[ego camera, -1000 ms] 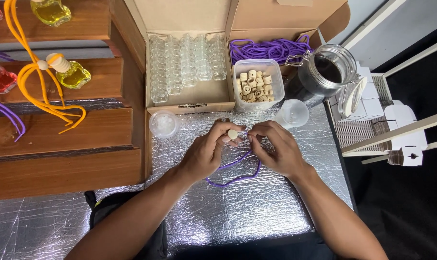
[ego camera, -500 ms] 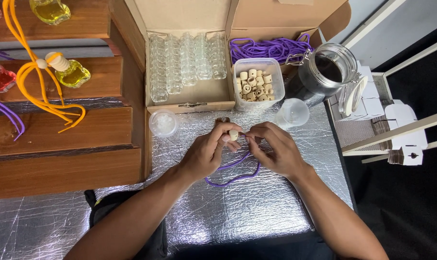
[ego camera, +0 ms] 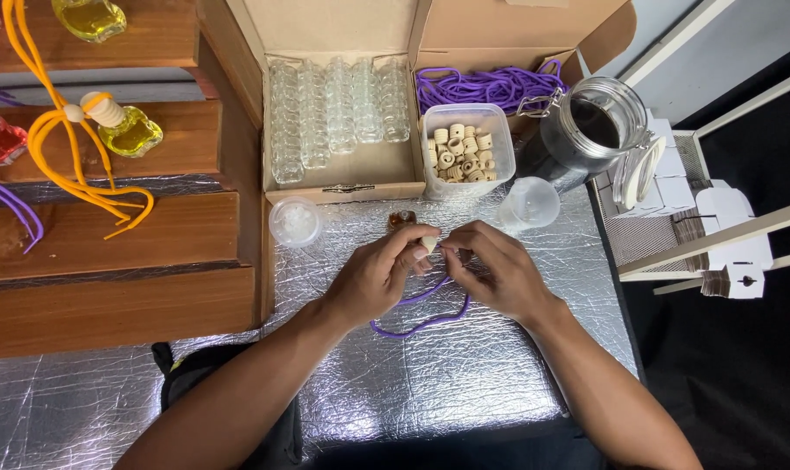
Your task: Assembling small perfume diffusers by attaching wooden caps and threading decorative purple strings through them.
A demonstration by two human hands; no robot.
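Fingers (ego camera: 417,251) of left hand (ego camera: 373,278) pinch a small cream bead (ego camera: 429,245); right hand (ego camera: 497,271) fingers pinch the purple cord (ego camera: 421,313) end, w/ its loop on the worktop (ego camera: 430,383) near the back edge. We'd keep cord tip stiff, hole facing it.

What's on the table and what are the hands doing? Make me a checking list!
Surface: crinkled silver foil sheet.
Job's things: purple cord looped under the hands; small pale bead.
Clutter: tub of beads, empty glass bottles, spare purple cords, dark jar, two clear cups.
Grippers: left hand pinches the bead; right hand pinches the cord end.
Cables: nothing seen.
Surroundings: wooden steps with orange cord.
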